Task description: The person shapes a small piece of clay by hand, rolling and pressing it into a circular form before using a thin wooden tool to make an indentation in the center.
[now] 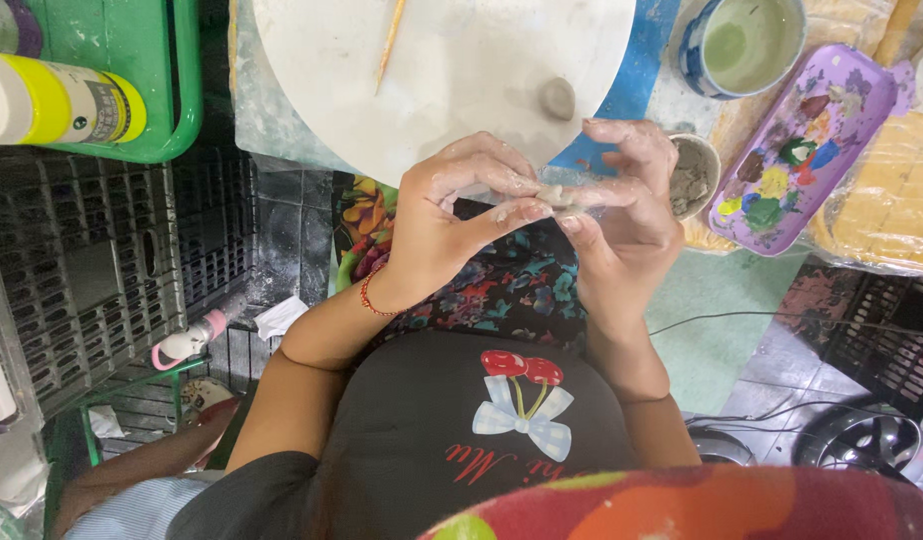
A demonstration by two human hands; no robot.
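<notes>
Clay piece (554,193), small and grey, is pinched between fingertips of the left hand (452,215) and the right hand (622,215), just below the round white board (452,90).

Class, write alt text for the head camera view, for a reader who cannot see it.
Two hands, left hand and right hand, pinch a small piece of grey clay between their fingertips above a round white board. A purple paint palette lies to the right, beside a cup of greenish water.
</notes>
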